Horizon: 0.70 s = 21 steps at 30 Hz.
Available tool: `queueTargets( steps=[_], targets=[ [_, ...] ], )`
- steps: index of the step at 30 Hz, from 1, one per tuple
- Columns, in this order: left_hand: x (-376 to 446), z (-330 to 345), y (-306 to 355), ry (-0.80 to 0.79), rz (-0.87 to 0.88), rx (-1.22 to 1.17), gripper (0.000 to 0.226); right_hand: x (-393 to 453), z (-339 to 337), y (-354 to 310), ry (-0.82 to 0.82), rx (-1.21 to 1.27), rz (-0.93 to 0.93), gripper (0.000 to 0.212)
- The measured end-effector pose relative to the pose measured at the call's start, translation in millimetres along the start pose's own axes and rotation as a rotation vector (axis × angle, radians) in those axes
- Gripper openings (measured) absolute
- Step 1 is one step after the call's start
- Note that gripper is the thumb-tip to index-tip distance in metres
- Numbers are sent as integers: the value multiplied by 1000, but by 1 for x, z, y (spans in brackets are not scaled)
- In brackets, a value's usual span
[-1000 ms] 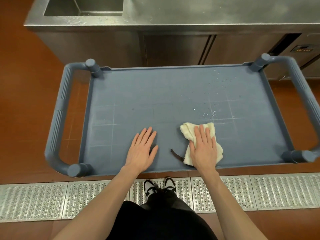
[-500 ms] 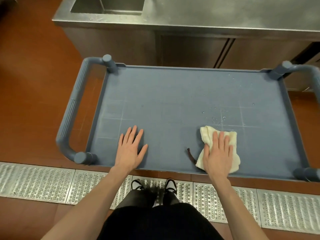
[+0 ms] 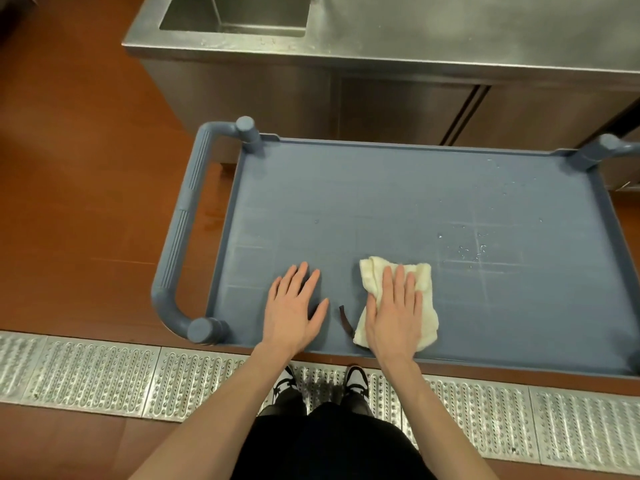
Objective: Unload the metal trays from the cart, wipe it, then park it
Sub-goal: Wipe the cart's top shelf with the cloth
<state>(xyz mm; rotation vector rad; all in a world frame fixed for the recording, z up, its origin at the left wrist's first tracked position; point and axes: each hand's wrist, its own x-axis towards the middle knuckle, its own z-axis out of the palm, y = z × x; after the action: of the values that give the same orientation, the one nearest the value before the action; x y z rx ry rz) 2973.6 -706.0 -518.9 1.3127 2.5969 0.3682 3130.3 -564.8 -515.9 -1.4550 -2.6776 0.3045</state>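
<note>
Right hand (image 3: pixel 393 310) presses soft limp cloth (image 3: pixel 424 308) flat-fingered on the cart (image 3: pixel 381 202), left hand (image 3: pixel 294 308) splayed flat, bracing; cart likely rolls by its handle (image 3: pixel 180 233).

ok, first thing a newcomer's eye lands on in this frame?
The two bare hands near the front edge of the blue-grey plastic cart top: the right hand presses a cream folded cloth flat, the left hand rests flat beside it. Next, the water droplets just beyond the cloth, then the stainless steel counter with sink behind the cart.
</note>
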Motion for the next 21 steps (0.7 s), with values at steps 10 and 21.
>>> queueTargets(
  steps=[10, 21],
  targets=[
    [-5, -9, -29, -52, 133, -85, 64, -4, 20, -93, -56, 34, -159, 65],
    [-13, -21, -73, 55, 144, -98, 60, 1, 11, -42, 1, 28, 15, 65]
  ],
)
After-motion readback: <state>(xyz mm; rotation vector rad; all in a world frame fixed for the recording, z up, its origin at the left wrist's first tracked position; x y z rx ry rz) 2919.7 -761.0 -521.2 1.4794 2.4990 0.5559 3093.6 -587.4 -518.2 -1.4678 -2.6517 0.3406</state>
